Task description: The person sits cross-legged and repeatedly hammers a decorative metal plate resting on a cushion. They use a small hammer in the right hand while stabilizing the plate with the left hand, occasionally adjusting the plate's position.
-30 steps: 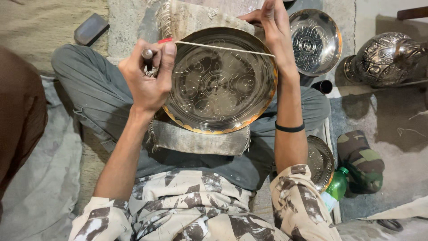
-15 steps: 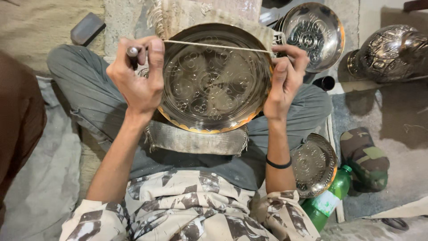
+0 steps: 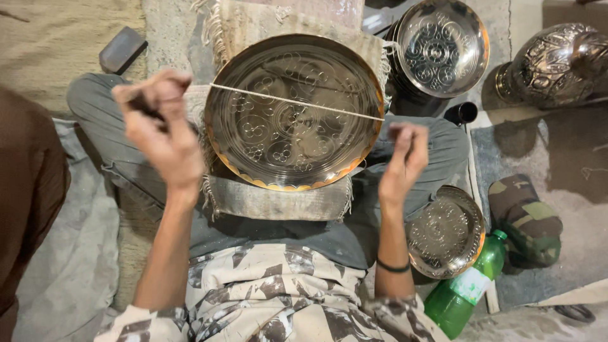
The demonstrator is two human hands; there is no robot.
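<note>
A large round engraved metal plate (image 3: pixel 294 114) with a brass-coloured rim rests on a fringed cloth pad (image 3: pixel 278 199) across my lap. A thin pale stick or cord (image 3: pixel 297 101) lies straight across the plate, rim to rim. My left hand (image 3: pixel 158 126) is raised left of the plate, blurred, and closed around a small dark tool (image 3: pixel 144 104). My right hand (image 3: pixel 402 161) hovers just off the plate's right rim, its fingers loosely curled with nothing seen in them. Its fingertips are close to the stick's right end.
An engraved bowl (image 3: pixel 443 47) and an ornate metal vase (image 3: pixel 551 63) stand at top right, a small black cup (image 3: pixel 461 113) below them. A smaller engraved plate (image 3: pixel 446 231), green bottle (image 3: pixel 465 288) and camouflage cap (image 3: pixel 525 218) lie right. A dark block (image 3: pixel 122 49) lies top left; another person's brown garment (image 3: pixel 28 190) is left.
Both hands have come off the plate's upper rim and dropped toward me. The stick they held stretched across the plate now lies on it alone.
</note>
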